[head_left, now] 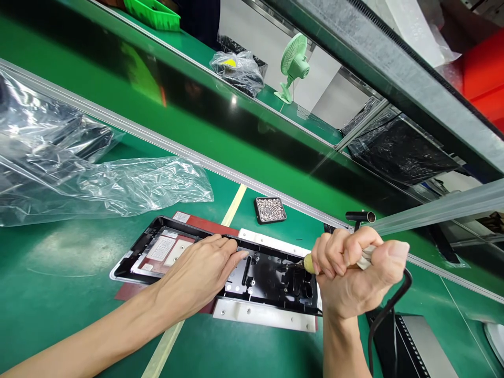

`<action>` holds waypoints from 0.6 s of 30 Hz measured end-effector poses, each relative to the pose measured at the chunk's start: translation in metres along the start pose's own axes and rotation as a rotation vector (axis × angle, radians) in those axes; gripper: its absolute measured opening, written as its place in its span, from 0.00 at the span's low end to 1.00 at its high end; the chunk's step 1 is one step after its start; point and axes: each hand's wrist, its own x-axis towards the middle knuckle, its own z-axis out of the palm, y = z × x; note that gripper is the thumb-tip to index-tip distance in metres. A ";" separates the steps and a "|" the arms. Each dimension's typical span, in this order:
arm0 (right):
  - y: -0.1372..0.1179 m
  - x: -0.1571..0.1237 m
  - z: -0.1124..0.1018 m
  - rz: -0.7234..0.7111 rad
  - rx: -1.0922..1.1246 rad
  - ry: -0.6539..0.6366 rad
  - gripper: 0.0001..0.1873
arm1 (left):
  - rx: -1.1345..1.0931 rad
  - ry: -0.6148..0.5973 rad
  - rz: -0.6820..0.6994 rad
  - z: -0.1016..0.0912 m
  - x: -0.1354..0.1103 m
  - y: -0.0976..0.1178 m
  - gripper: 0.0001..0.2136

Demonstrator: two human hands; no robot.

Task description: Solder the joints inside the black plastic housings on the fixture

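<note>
A long black plastic housing (268,277) lies open side up, its inside showing ribs, slots and small posts. My left hand (205,268) rests across its middle, fingers bent toward the far rim and thumb inside, holding the housing. In my right hand (350,273), closed in a fist, is a corded soldering iron (307,264) with a pale yellow collar. Its thin metal tip points left and down into the housing's right part; the exact contact point is too small to tell. White fixture strips (264,315) flank the housing, over a reddish-brown board (128,291).
A small black tray (271,210) of tiny metallic parts sits behind the housing. Clear plastic bags (149,184) cover the left bench. A black tubular holder (360,216) stands behind my right hand, and a dark flat device (425,346) lies at lower right. Beyond the partition is a green fan (294,60).
</note>
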 end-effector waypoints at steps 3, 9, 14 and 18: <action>0.000 0.001 0.000 0.003 0.005 0.003 0.28 | -0.001 0.001 -0.006 0.001 0.001 0.000 0.20; 0.001 0.002 -0.002 -0.002 0.016 -0.008 0.27 | -0.013 -0.009 -0.004 0.001 0.000 0.000 0.21; 0.001 0.002 -0.004 -0.007 0.032 -0.026 0.26 | -0.004 0.006 0.011 0.001 0.000 -0.001 0.21; 0.000 0.001 -0.004 -0.011 0.040 -0.040 0.26 | 0.003 0.012 0.014 0.001 0.000 -0.001 0.21</action>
